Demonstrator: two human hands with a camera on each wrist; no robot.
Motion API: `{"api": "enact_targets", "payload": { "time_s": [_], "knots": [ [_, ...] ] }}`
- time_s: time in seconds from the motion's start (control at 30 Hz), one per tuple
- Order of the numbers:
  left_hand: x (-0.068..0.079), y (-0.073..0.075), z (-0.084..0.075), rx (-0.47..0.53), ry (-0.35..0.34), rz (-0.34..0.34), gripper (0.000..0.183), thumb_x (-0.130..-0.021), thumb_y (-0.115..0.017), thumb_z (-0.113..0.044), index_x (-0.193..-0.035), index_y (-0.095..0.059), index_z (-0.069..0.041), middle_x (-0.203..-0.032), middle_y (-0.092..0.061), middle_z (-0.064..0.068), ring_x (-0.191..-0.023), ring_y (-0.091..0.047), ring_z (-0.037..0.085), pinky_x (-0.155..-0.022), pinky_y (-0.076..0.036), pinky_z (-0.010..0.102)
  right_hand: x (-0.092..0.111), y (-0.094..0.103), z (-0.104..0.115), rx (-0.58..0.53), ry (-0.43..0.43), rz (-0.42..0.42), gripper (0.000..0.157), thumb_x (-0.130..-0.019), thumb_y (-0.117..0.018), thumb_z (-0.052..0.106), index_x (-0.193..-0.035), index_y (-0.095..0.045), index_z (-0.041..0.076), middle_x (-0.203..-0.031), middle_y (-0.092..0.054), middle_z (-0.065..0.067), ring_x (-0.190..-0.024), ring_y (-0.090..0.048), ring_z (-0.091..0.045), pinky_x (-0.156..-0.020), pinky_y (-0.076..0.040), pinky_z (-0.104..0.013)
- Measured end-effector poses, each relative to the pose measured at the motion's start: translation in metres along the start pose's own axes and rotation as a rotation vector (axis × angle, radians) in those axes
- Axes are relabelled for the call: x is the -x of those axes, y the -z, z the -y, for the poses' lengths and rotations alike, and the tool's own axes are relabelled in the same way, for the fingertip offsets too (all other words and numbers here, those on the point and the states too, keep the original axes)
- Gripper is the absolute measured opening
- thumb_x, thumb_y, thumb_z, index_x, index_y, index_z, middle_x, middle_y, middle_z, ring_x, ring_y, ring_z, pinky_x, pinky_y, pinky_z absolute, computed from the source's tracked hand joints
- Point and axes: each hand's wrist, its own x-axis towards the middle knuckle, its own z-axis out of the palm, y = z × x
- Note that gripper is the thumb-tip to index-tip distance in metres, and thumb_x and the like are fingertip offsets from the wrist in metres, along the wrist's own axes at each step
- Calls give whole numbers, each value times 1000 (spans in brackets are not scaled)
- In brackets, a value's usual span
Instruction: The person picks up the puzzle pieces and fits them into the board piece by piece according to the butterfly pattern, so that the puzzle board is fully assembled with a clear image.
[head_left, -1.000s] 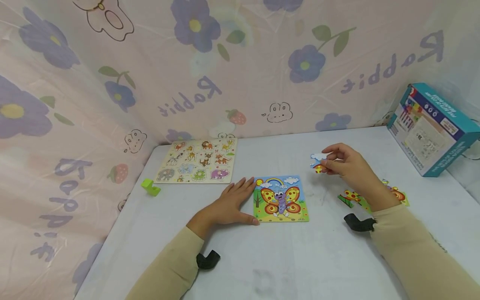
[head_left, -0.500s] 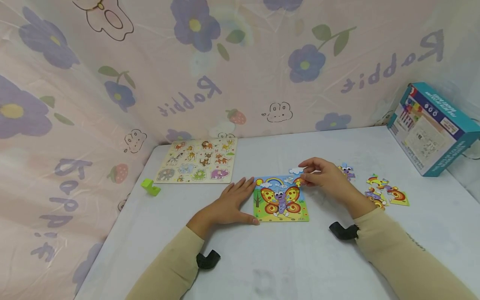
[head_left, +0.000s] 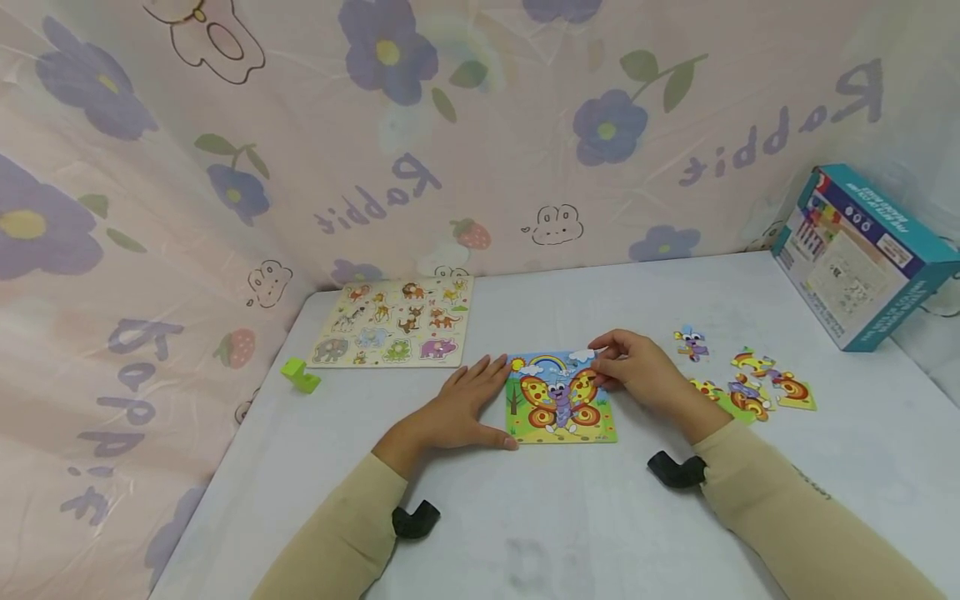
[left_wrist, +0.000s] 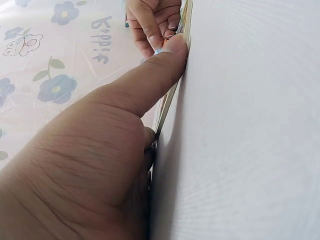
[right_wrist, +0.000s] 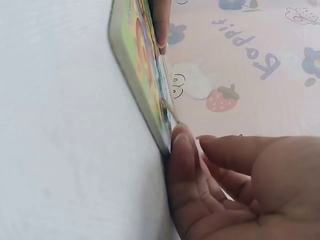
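Note:
The butterfly puzzle board (head_left: 562,423) lies on the white table. My left hand (head_left: 459,412) rests against its left side, fingers straight and spread, thumb at the near left corner. At the board's far right corner my right hand (head_left: 637,371) pinches a puzzle piece (right_wrist: 173,115) with cloud and orange wing print. In the right wrist view this piece is tilted, one edge down on the board and the other between the fingertips (right_wrist: 183,145). The right fingers cover part of it in the head view.
Several loose puzzle pieces (head_left: 795,392) lie right of the board, with a purple butterfly-head piece (head_left: 692,343) farther back. An animal puzzle board (head_left: 390,333) and a green block (head_left: 302,377) are at the left. A teal box (head_left: 862,258) stands back right.
My right hand has carried the puzzle piece leftward from above the table to the board's far right corner and lowered it there. The left hand has stayed in place.

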Motion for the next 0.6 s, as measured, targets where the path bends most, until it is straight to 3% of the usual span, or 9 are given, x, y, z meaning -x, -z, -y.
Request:
{"api": "enact_targets", "payload": {
  "time_s": [0.17,0.3,0.5,0.6],
  "knots": [
    [0,0,0,2,-3,0,123,-88,-78,-73,-177,-14,-16,-182,-4,-2,-166,5,22,-130,5,50,2,0,4,121,-8,-42,34,-110,-69,12,-137,-62,-6,-109,-70,-17,-87,-71,-26,-77,-63,-33],
    [0,0,1,-2,-5,-4,123,-88,-78,-73,-177,-14,-16,-182,-4,-2,-166,5,22,-130,4,51,4,-1,10,317,73,-48,32,-109,-71,18,-134,-68,-1,-118,-70,-15,-101,-69,-31,-88,-59,-45],
    [0,0,1,-11,-6,-1,123,-88,-77,-74,-177,-14,-17,-182,-4,-4,-166,6,20,-130,5,51,9,-7,20,689,320,120,46,-105,-75,19,-144,-68,-3,-151,-60,-23,-143,-50,-48,-117,-40,-65],
    [0,-1,1,-11,-8,-5,123,-88,-77,-74,-177,-14,-17,-182,-4,-3,-166,6,20,-130,4,52,13,-9,23,808,327,218,57,-105,-76,29,-152,-63,-1,-163,-50,-21,-151,-41,-49,-118,-36,-69]
  ]
}}
